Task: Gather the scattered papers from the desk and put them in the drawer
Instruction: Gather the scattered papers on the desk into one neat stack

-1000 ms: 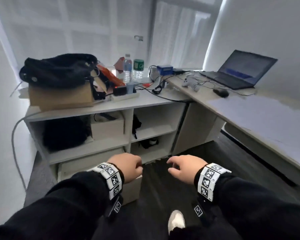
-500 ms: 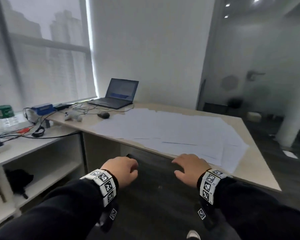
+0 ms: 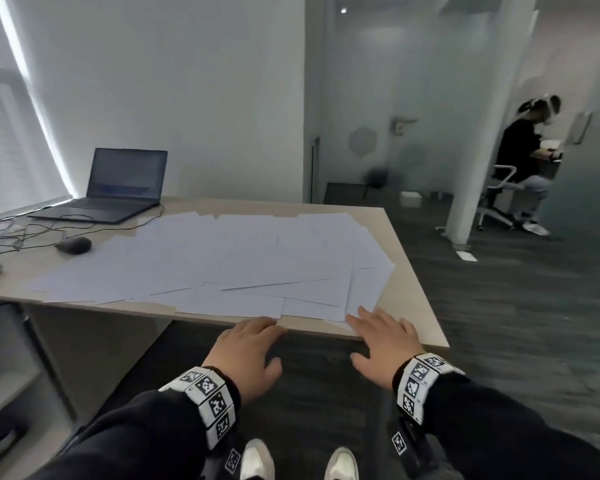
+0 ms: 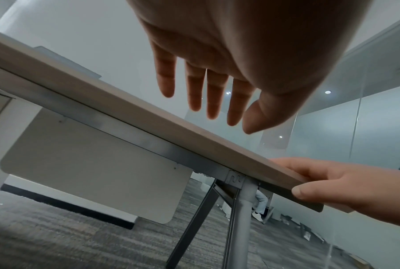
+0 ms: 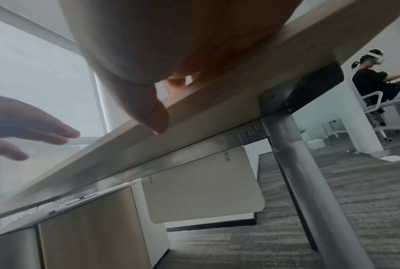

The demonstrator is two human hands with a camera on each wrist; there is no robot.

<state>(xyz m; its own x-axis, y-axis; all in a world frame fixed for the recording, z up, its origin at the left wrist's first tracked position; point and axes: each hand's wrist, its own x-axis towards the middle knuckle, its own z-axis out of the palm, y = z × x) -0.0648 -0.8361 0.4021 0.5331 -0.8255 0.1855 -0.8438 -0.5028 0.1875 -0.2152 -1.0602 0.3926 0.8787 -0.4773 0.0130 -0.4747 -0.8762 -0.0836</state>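
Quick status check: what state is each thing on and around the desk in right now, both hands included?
papers: spread loose over the desk, overlapping, none gathered
laptop: lid open, screen dim
mouse: lying beside the papers
left hand: open, fingers at the desk edge
right hand: open, fingertips on the nearest sheets
desk: drawer not in view

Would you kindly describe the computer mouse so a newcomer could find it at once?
Start at the beige desk, then the open laptop at its far left. Just nearer lies the mouse, left of the white papers: the only small, dark, rounded object there.
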